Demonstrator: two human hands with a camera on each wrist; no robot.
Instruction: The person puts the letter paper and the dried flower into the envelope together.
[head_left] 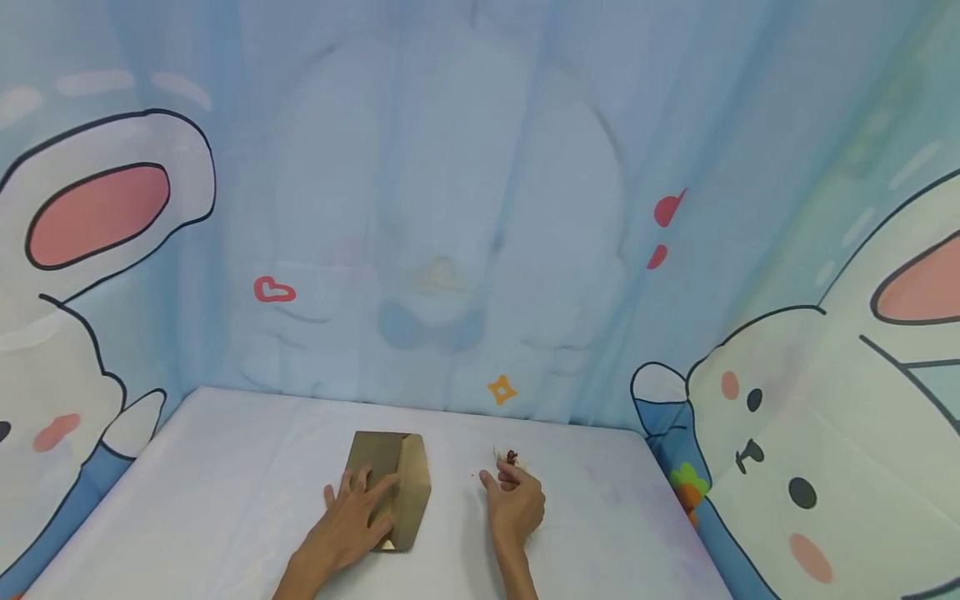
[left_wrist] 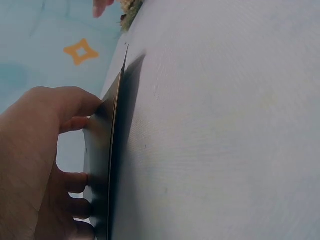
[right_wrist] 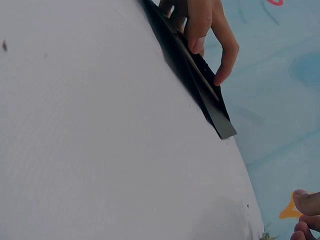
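Observation:
A gold-brown envelope (head_left: 378, 454) lies on the white-covered table, its flap (head_left: 412, 492) folded out to the right. Spread fingers of my left hand (head_left: 348, 521) rest on its face; the left wrist view shows fingertips touching the dark panel (left_wrist: 102, 135) of the envelope edge-on. To the right, my right hand (head_left: 517, 504) hovers close over a small bunch of dried flowers (head_left: 512, 457), thumb apart from loosely bent fingers. Most of the bunch is hidden behind that hand. In the left wrist view its flower heads (left_wrist: 131, 12) show beside the fingertips.
A white cloth (head_left: 600, 517) covers the table. Behind it hangs a pale blue curtain (head_left: 442, 208) printed with rabbits, hearts and a star. Small dark specks (right_wrist: 5, 46) lie on the cloth in the right wrist view.

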